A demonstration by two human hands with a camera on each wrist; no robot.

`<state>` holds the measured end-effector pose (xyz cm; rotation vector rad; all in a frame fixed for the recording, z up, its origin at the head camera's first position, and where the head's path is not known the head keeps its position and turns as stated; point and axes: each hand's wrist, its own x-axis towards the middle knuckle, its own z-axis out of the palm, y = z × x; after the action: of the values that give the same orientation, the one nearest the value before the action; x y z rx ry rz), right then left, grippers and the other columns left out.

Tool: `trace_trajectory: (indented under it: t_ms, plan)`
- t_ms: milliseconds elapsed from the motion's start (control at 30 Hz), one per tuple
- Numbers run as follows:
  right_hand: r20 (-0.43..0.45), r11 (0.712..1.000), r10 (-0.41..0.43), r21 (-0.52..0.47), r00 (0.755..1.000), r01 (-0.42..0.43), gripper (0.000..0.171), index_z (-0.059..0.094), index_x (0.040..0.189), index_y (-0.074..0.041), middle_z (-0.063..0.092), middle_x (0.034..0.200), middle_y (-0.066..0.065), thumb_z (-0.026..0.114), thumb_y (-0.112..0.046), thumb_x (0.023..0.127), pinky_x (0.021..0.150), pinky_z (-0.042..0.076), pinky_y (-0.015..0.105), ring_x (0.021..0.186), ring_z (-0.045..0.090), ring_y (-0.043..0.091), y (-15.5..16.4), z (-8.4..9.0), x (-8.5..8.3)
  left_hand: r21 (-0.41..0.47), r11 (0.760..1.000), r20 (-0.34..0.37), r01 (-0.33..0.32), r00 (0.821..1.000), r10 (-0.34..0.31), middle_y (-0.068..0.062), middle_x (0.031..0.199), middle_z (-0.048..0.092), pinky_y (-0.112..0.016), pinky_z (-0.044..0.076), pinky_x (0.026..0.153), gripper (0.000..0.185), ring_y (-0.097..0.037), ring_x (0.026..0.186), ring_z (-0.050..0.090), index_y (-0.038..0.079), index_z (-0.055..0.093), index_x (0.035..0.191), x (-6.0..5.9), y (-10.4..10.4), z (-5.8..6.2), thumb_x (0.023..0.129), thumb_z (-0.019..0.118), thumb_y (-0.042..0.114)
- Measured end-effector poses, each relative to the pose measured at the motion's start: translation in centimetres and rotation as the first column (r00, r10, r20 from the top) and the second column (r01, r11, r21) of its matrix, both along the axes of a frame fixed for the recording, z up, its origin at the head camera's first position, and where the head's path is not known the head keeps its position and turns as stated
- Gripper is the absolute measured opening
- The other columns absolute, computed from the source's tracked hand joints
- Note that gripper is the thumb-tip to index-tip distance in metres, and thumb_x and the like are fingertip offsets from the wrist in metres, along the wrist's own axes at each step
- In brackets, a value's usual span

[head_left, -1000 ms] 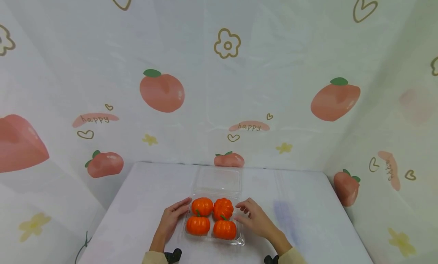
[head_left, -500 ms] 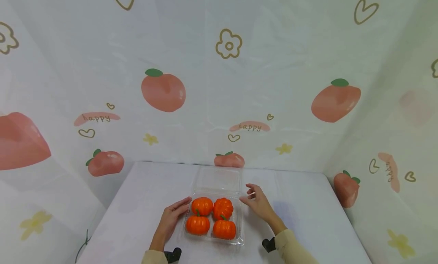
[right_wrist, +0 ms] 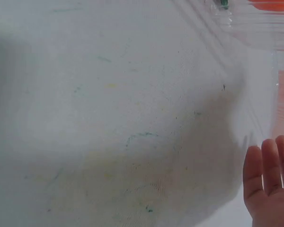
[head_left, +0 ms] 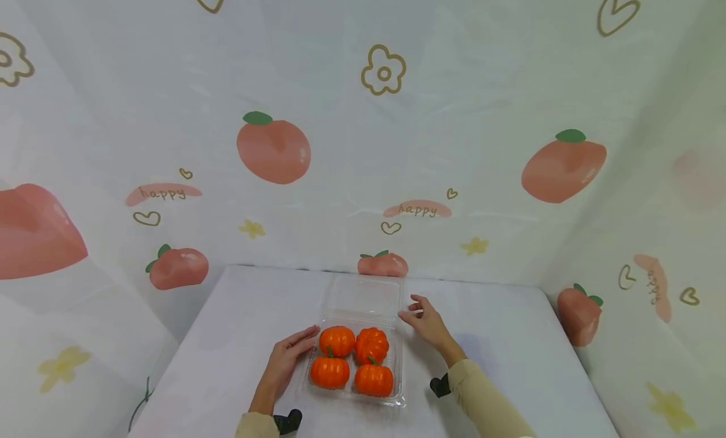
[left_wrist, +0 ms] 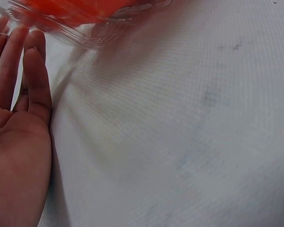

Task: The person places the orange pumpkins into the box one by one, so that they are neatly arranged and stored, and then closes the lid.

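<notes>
A clear plastic clamshell box [head_left: 401, 378] lies on the table with its lid [head_left: 363, 297] folded back toward the wall. Inside sit several small orange pumpkins, among them a ribbed one [head_left: 372, 346] at the back right and another [head_left: 374, 380] at the front right, with a green stem. My left hand [head_left: 283, 360] rests its extended fingers against the box's left side; the left wrist view shows those fingers [left_wrist: 37, 78] at the plastic edge. My right hand [head_left: 432, 329] is beside the lid's right edge, fingers loosely bent, holding nothing; whether it touches the lid, I cannot tell.
A white cloth covers the table [head_left: 499, 362]. Behind and at both sides hangs a pale curtain [head_left: 340, 142] printed with peaches, hearts and flowers. A dark cord [head_left: 142, 400] hangs near the table's left edge.
My right hand has moved away from the box's right side, back toward the wall, up to the lid's right edge. The left hand, pumpkins and box have stayed in place.
</notes>
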<state>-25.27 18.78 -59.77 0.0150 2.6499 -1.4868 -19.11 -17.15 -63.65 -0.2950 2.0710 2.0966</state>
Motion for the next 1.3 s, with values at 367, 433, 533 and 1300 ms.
trace_trajectory:
  t_ms: [367, 433, 533, 1300]
  plan:
    - [0.065, 0.998, 0.022, 0.051, 0.998, -0.025, 0.069, 0.044, 0.151, 0.001, 0.063, 0.138, 0.021, 0.066, -0.038, 0.098, 0.104, 0.054, 0.054, 0.123, 0.061, 0.038, -0.2, 0.1, -0.3, -0.003, 1.0, -0.005, 0.005, 1.0, -0.005, -0.001, 0.14, 0.067, -0.021, 0.053, 0.104, 0.05, -0.017, 0.137, 0.058, 0.012, 0.066, 0.136, 0.0, 0.3, 0.1, 0.092, 0.074, 0.035]
    - [0.083, 0.997, 0.031, 0.064, 0.996, -0.037, 0.068, 0.045, 0.15, 0.002, 0.063, 0.138, 0.021, 0.064, -0.039, 0.099, 0.105, 0.053, 0.054, 0.123, 0.061, 0.038, -0.3, 0.1, -0.3, 0.001, 1.0, -0.003, 0.005, 1.0, -0.005, -0.001, 0.14, 0.067, -0.022, 0.053, 0.104, 0.05, -0.017, 0.136, 0.058, 0.012, 0.066, 0.136, 0.0, 0.2, 0.0, 0.092, 0.074, 0.035]
    - [0.091, 0.996, 0.042, 0.077, 0.995, -0.049, 0.065, 0.049, 0.147, 0.003, 0.065, 0.135, 0.02, 0.063, -0.039, 0.1, 0.106, 0.053, 0.054, 0.122, 0.062, 0.036, -0.4, 0.0, -0.3, 0.006, 1.0, -0.003, 0.006, 1.0, -0.006, -0.002, 0.14, 0.067, -0.022, 0.053, 0.104, 0.051, -0.016, 0.135, 0.059, 0.011, 0.066, 0.136, -0.1, 0.2, 0.0, 0.092, 0.074, 0.035]
    - [-0.066, 0.999, 0.034, -0.035, 0.997, -0.036, 0.059, 0.047, 0.147, -0.002, 0.063, 0.132, 0.02, 0.071, -0.02, 0.096, 0.086, 0.061, 0.041, 0.109, 0.066, 0.033, -1.1, -0.1, -0.1, 0.004, 1.0, 0.004, -0.011, 1.0, 0.011, -0.002, 0.137, 0.069, -0.024, 0.054, 0.104, 0.054, -0.012, 0.129, 0.063, 0.009, 0.066, 0.136, 0.1, -0.1, 0.0, 0.09, 0.078, 0.034]
